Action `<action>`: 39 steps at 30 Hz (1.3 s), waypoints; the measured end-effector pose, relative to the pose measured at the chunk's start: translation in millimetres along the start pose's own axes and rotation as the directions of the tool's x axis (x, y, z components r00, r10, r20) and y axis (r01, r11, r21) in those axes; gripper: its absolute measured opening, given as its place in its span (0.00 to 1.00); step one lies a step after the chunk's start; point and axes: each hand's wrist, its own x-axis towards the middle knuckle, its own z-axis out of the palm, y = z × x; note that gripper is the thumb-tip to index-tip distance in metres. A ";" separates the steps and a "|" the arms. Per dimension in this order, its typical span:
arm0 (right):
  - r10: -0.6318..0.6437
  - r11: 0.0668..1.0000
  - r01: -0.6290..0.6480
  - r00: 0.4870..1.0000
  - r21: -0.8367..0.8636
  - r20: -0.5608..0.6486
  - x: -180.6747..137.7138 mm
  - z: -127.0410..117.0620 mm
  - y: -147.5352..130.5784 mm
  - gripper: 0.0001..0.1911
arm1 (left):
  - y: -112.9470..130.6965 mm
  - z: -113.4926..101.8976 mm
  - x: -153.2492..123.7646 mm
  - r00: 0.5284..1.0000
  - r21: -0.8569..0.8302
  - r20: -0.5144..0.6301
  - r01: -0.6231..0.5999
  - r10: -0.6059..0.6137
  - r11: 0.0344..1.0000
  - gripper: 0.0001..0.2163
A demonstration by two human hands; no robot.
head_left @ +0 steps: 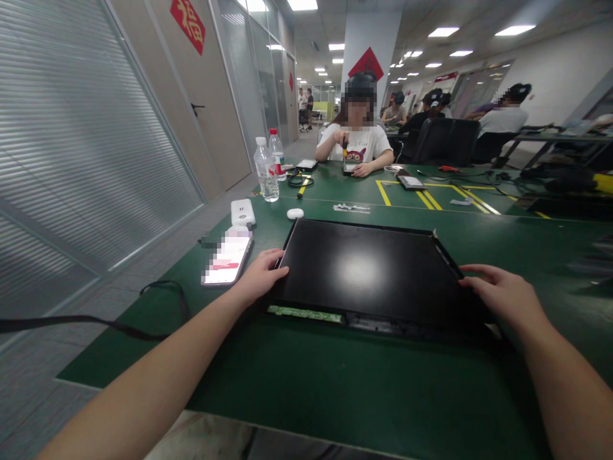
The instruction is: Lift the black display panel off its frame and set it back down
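A black display panel (368, 275) in a shallow black frame lies face up before me, its glossy surface reflecting a ceiling light. Along the near edge shows a narrow green circuit board (304, 314). My left hand (262, 275) grips the panel's left edge, thumb on top and fingers at the side. At the right edge, my right hand (502, 291) pinches the frame between thumb and fingers. The undersides of both grips are hidden.
Left of the panel are a lit phone (228, 257), a white power bank (242, 213) and a white earbud case (295, 213). Bottles (267, 172) stand behind them. Across the green table (335, 383), a person (357, 137) works with a screwdriver (345, 150).
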 end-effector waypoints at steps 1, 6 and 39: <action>0.010 1.000 -0.010 1.000 -0.005 0.005 -0.2 -0.4 -0.8 0.22 | -0.5 -0.6 0.2 1.000 0.027 0.007 -0.005 0.004 1.000 0.22; 0.046 0.999 -0.046 0.999 -0.019 0.019 -0.8 -1.7 -4.1 0.25 | -0.8 -2.7 -0.9 0.999 0.106 0.052 -0.015 0.010 0.994 0.24; 0.032 0.999 -0.032 0.999 0.019 -0.017 5.4 2.3 7.9 0.22 | -1.9 -6.6 3.0 0.980 0.348 0.140 -0.180 0.139 0.920 0.23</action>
